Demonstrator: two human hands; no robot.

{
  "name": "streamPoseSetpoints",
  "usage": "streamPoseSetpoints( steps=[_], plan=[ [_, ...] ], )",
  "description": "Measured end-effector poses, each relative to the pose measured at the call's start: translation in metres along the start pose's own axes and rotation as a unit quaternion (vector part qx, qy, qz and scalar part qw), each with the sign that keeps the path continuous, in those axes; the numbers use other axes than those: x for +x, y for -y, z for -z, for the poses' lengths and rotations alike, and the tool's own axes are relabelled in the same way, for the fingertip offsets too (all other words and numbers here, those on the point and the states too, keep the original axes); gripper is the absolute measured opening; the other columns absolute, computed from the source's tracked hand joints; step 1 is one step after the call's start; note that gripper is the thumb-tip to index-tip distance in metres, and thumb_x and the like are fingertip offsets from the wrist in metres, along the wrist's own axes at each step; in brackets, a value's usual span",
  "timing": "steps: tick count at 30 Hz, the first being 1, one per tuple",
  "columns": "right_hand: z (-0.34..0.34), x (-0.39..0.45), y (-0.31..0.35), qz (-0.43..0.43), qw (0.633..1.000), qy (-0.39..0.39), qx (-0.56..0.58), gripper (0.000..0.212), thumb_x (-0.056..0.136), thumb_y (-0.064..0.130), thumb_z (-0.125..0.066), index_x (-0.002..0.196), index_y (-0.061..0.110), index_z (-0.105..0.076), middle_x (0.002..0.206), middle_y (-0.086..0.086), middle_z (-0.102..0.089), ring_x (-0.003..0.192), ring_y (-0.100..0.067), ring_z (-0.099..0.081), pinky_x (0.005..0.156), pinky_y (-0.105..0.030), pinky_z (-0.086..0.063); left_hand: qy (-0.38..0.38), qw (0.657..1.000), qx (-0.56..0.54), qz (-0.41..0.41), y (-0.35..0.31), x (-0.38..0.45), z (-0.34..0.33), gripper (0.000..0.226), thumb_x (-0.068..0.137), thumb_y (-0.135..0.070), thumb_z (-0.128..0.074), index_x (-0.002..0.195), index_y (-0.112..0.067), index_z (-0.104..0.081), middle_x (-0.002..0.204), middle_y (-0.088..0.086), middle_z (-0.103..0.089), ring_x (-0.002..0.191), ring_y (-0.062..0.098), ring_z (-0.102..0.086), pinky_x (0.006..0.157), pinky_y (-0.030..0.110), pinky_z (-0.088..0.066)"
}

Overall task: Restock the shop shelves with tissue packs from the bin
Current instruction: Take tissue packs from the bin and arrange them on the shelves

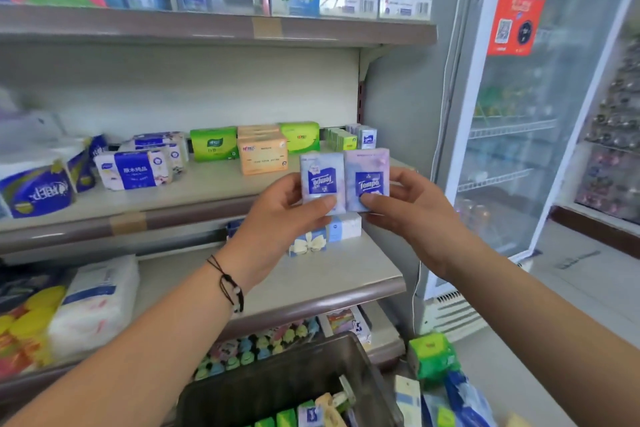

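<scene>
Both hands are raised in front of the middle grey metal shelf (207, 198), each holding one small pocket tissue pack side by side. The left hand (277, 215) pinches the blue-and-white Tempo tissue pack (320, 180), its label upside down, thumb across the lower front and fingers curled behind. The right hand (412, 208) grips the pale lilac Tempo tissue pack (369, 177) the same way, label upright. The two packs touch along their inner edges.

Near the bottom, the dark grey plastic bin (294, 367) holds a jumble of small packs at its near end, green ones (277, 419), a blue-and-white one and cream ones.

On the shelf below the hands sit a blue box with a cream bow (308, 243) and a pale blue pack (344, 227) just beside it. At the far side of the middle shelf are green tissue boxes (213, 144) and a peach tissue box (263, 152).
</scene>
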State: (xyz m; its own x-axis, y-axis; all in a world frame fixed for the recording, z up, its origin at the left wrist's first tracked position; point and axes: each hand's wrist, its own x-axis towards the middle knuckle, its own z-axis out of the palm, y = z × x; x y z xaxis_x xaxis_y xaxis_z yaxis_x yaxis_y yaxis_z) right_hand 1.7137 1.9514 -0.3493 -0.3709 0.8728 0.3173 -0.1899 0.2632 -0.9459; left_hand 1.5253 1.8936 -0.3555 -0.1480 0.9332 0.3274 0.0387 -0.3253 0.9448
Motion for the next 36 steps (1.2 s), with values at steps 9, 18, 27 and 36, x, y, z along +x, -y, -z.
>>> streamPoseSetpoints(
  steps=[9, 18, 27, 36],
  plan=[
    [0.025, 0.038, 0.002, 0.01, 1.0, 0.001, -0.013, 0.009, 0.096, 0.017, -0.062, 0.104, 0.017, -0.066, 0.091, 0.004, -0.077, 0.083, -0.01, -0.072, 0.077, -0.025, -0.058, 0.013, 1.0, -0.01, 0.006, 0.002, 0.047, -0.019, 0.047, 0.09, -0.003, -0.067, 0.131, -0.018, -0.051, 0.113, 0.006, -0.073, 0.102, 0.022, -0.072, 0.088, 0.038, -0.059],
    [0.076, 0.132, -0.032, -0.017, 0.997, -0.018, -0.072, 0.015, 0.088, 0.012, -0.072, 0.103, 0.008, -0.071, 0.096, -0.003, -0.077, 0.081, -0.01, -0.069, 0.075, -0.022, -0.052, -0.001, 0.999, 0.005, 0.035, 0.043, 0.148, -0.035, 0.032, 0.093, -0.01, -0.066, 0.123, -0.019, -0.058, 0.104, 0.0, -0.076, 0.095, 0.018, -0.074, 0.087, 0.037, -0.06],
    [0.133, 0.265, -0.088, -0.029, 0.992, -0.084, -0.092, 0.021, 0.082, 0.004, -0.078, 0.1, 0.008, -0.067, 0.092, -0.006, -0.074, 0.077, -0.013, -0.068, 0.074, -0.023, -0.057, -0.002, 0.998, 0.046, 0.046, 0.096, 0.276, -0.042, 0.035, 0.09, -0.01, -0.07, 0.122, -0.015, -0.059, 0.1, 0.0, -0.076, 0.089, 0.015, -0.074, 0.081, 0.029, -0.06],
    [0.164, 0.383, -0.146, -0.083, 0.979, -0.077, -0.168, 0.029, 0.083, 0.002, -0.076, 0.108, -0.006, -0.066, 0.109, -0.022, -0.072, 0.084, -0.021, -0.067, 0.08, -0.028, -0.061, 0.028, 0.989, 0.129, 0.072, 0.129, 0.347, -0.028, 0.027, 0.089, -0.012, -0.071, 0.114, -0.016, -0.06, 0.104, 0.007, -0.075, 0.097, 0.021, -0.072, 0.087, 0.036, -0.058]
  ],
)
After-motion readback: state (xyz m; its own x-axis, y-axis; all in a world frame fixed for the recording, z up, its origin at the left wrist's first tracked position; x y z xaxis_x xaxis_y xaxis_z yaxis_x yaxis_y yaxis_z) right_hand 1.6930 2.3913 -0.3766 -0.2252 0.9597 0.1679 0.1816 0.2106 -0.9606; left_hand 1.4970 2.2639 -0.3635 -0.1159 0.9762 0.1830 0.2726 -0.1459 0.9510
